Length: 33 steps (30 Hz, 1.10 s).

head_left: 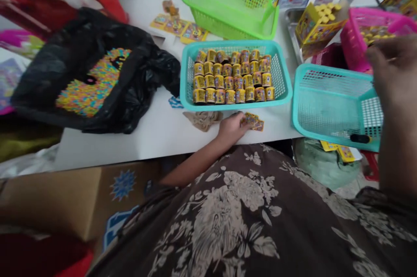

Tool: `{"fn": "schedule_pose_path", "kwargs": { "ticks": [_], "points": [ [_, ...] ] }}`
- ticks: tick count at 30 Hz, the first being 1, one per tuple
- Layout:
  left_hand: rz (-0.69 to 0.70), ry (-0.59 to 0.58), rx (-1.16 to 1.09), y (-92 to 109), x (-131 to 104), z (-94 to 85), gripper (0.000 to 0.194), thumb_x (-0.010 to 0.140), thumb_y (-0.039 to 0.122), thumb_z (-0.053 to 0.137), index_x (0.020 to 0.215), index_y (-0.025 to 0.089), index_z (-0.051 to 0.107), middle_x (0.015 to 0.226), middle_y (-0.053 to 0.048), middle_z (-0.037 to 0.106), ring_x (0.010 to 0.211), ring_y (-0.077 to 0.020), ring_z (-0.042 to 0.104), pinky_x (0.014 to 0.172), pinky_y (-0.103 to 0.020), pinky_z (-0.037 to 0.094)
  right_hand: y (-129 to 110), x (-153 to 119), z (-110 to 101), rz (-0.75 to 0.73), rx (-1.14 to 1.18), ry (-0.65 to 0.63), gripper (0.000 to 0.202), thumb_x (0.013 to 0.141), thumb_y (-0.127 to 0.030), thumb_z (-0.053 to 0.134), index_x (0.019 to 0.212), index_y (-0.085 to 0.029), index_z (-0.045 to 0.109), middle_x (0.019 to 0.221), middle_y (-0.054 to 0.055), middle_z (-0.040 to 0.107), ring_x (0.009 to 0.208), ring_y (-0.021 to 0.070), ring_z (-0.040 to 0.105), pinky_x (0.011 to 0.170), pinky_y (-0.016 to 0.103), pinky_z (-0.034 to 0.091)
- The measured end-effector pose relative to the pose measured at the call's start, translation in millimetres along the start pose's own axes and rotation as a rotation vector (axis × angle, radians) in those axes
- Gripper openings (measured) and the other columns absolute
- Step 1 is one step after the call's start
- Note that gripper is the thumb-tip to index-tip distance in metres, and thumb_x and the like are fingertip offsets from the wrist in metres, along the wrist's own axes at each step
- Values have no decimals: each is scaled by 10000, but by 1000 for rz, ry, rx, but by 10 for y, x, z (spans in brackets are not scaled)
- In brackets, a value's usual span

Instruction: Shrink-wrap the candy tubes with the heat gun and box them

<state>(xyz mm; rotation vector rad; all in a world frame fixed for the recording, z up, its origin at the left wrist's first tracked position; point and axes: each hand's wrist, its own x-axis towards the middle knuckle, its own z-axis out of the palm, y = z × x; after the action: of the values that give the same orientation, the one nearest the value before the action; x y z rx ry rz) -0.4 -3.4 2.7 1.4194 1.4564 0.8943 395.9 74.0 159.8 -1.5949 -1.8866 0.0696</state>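
Observation:
Several small yellow labels (257,123) lie in a bunch on the white table's front edge, and my left hand (232,127) has its fingers closed on them. Just behind it, a teal basket (186,75) holds rows of small yellow-labelled containers (230,96). My right hand (392,62) is raised at the far right, blurred, in front of a pink basket (353,47) of small yellow-capped pieces. Below that hand is a second teal basket (325,107) with one dark piece (360,138) in it. What the right fingers hold, if anything, cannot be made out.
A black bag (143,73) of colourful pellets (94,88) fills the left side. Behind stands a green basket (228,12), beside yellow cards (176,26). A metal tray (295,36) holds a yellow box (309,25). A crumpled brown cloth (203,120) lies left of my left hand.

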Motion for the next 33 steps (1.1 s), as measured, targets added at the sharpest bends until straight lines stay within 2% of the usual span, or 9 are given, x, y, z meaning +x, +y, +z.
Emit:
{"fn": "schedule_pose_path", "kwargs": {
  "ticks": [2, 5, 9, 12, 16, 21, 25, 30, 33],
  "points": [
    [-1, -20, 1, -4, 45, 54, 317, 669, 254, 928, 680, 262, 611, 663, 9, 501, 757, -234, 496, 727, -302, 324, -592, -565, 221, -224, -28, 11, 154, 1064, -452, 677, 1117, -354, 783, 1009, 105, 784, 947, 308, 762, 828, 509, 583],
    [14, -36, -69, -3, 93, 103, 298, 688, 162, 887, 641, 257, 609, 697, -14, 512, 819, -257, 517, 780, -312, 350, -1211, -1281, 806, -502, 221, -157, 143, 1036, -322, 713, 1167, -290, 762, 977, 65, 785, 833, 245, 749, 681, 408, 618],
    [26, -44, -145, 6, 87, 77, 290, 720, 89, 830, 590, 247, 624, 736, -36, 541, 861, -259, 534, 813, -318, 372, -1290, -1617, 1610, -300, 322, -175, 270, 1082, -404, 609, 975, -230, 785, 869, 74, 762, 798, 223, 734, 703, 373, 610],
    [44, -63, -175, 33, 6, 31, 256, 762, 117, 827, 608, 254, 675, 735, -32, 521, 876, -252, 545, 841, -314, 400, -1193, -1553, 1906, -38, 439, -143, 389, 1034, -554, 653, 872, -224, 780, 808, 69, 753, 757, 221, 710, 723, 374, 586],
    [92, -102, -275, 67, -133, -15, 180, 771, 187, 866, 673, 280, 748, 702, -18, 453, 868, -252, 538, 845, -311, 432, -1251, -1454, 1937, 279, 703, -274, 507, 845, -720, 796, 795, -217, 763, 711, 26, 721, 661, 186, 641, 671, 339, 537],
    [116, -63, -258, 30, -187, -53, 104, 787, 214, 866, 742, 274, 794, 759, -37, 506, 872, -235, 544, 842, -307, 439, -1404, -1447, 1881, 502, 1027, -374, 510, 679, -676, 926, 743, -213, 720, 647, 6, 698, 572, 146, 588, 555, 283, 453],
    [309, -61, -102, -105, -166, -34, 141, 876, 309, 818, 748, 256, 795, 731, -33, 516, 813, -210, 558, 819, -314, 464, -1460, -1452, 1868, 560, 1101, -418, 495, 649, -652, 944, 750, -213, 738, 639, -1, 696, 570, 135, 569, 529, 264, 409],
    [717, 48, 165, -279, -121, -17, 251, 1001, 474, 729, 976, 238, 810, 802, -33, 632, 784, -181, 608, 732, -303, 503, -1458, -1458, 1844, 562, 1052, -289, 482, 598, -622, 974, 681, -222, 717, 635, -20, 660, 569, 112, 472, 545, 270, 386],
    [671, 130, 60, -279, -105, -48, 392, 922, 545, 826, 1130, 215, 784, 949, -52, 711, 808, -169, 652, 637, -268, 489, -1447, -1477, 1825, 555, 1070, -209, 514, 601, -662, 968, 680, -233, 698, 640, -13, 659, 572, 121, 479, 547, 278, 402]
  ]
}}
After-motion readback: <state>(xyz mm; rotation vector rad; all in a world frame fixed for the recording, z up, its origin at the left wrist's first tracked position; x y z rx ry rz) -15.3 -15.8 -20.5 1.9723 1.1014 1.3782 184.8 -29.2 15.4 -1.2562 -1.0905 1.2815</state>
